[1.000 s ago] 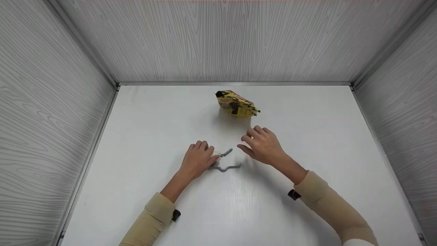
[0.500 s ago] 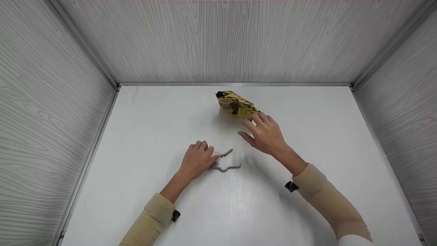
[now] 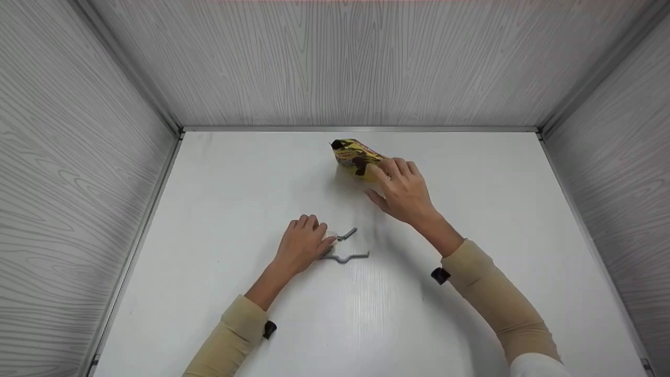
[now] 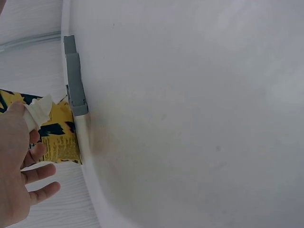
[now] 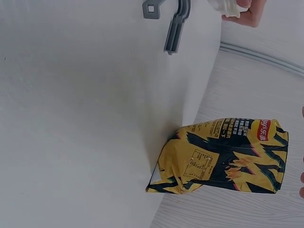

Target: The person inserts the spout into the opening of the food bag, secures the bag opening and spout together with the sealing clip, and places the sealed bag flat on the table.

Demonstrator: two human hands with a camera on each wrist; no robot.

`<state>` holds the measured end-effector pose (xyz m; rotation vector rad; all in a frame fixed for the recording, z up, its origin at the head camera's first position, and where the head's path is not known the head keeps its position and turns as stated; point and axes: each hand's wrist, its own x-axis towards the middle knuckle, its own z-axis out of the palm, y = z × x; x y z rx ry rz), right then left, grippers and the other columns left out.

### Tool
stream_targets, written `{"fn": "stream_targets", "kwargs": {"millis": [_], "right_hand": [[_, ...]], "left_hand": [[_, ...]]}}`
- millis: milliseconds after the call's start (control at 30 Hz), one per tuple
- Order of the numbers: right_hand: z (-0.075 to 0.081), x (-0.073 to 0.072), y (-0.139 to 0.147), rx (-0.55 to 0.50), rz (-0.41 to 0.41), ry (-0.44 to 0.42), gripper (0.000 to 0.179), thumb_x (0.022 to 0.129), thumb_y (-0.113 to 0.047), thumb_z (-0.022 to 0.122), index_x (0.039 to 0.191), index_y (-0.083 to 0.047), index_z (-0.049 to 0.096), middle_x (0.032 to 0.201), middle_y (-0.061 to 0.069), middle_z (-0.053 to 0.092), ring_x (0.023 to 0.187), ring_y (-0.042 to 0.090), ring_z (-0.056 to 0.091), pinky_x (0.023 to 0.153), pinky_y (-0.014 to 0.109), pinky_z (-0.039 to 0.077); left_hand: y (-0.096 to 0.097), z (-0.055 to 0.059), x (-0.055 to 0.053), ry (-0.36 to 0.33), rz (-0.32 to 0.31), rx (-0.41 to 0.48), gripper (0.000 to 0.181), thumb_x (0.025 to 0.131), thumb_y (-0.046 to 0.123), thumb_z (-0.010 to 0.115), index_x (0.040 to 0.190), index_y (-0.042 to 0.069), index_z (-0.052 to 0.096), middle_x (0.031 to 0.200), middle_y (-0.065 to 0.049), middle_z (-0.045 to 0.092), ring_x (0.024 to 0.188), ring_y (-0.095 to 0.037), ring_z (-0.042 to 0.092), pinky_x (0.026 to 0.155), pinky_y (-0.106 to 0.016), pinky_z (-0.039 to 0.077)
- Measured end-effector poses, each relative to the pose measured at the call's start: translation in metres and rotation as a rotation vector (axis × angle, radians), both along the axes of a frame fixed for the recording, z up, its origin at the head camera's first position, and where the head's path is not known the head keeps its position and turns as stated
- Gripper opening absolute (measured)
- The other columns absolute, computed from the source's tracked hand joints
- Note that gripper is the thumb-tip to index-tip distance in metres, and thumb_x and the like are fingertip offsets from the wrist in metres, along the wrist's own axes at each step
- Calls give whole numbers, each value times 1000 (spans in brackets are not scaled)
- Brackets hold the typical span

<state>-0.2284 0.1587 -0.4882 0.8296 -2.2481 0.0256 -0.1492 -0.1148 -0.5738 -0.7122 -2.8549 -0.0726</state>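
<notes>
My left hand (image 3: 302, 245) stays low over the table and pinches a white, ruffled-looking piece (image 4: 40, 113); its kind is not clear. Beside that hand lies a grey plastic bar (image 3: 343, 258) with a bend in its middle, and a shorter grey arm (image 3: 349, 233) sticks out behind it. Whether the two are joined under the hand is hidden. A yellow and black chip bag (image 5: 213, 156) stands farther back on the table. My right hand (image 3: 403, 191) reaches over the bag's right end, fingers bent loosely and thumb apart. In the right wrist view, its fingertips (image 5: 302, 178) appear apart from the bag.
A white table (image 3: 209, 199) carries everything. Grey wood-patterned panels (image 3: 335, 63) enclose it at the back and both sides, with metal rails along the edges. A small black device (image 3: 440, 275) hangs from the right sleeve, another (image 3: 269, 330) from the left.
My right hand has moved away from the grey pieces, back toward the chip bag, and now covers its right end in the head view. The left hand, the grey pieces and the bag look unmoved.
</notes>
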Motion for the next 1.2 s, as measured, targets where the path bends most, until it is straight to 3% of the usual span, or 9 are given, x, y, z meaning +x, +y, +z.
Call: {"fn": "stream_targets", "kwargs": {"millis": [367, 767, 1067, 1200], "right_hand": [[-2, -19, -5, -12, -75, -20, 56, 92, -49, 81, 128, -10, 62, 114, 12, 64, 104, 34, 64, 85, 49, 56], [-10, -37, -8, -21, -89, -36, 48, 102, -50, 65, 126, -9, 60, 109, 13, 65, 100, 34, 65, 81, 49, 57], [-18, -49, -11, -29, -82, 54, 41, 94, -40, 80, 110, -8, 61, 99, 12, 64, 89, 32, 64, 73, 45, 57], [-20, -53, -13, -51, -77, 43, 39, 92, -37, 82, 109, -8, 61, 98, 12, 64, 88, 31, 63, 72, 45, 56]], "left_hand": [[1, 0, 0, 7, 4, -7, 44, 109, 53, 49, 112, 12, 65, 109, -9, 64, 105, -27, 62, 93, -44, 57], [1, 0, -1, -12, 11, 11, 42, 108, 51, 52, 113, 12, 65, 110, -9, 63, 106, -28, 61, 94, -44, 56], [1, -3, 0, 28, -5, 16, 41, 108, 51, 53, 110, 12, 65, 108, -9, 64, 104, -26, 62, 92, -43, 57], [1, -4, 0, 26, -5, 32, 42, 108, 51, 52, 109, 12, 65, 108, -9, 64, 104, -27, 62, 92, -44, 56]]}}
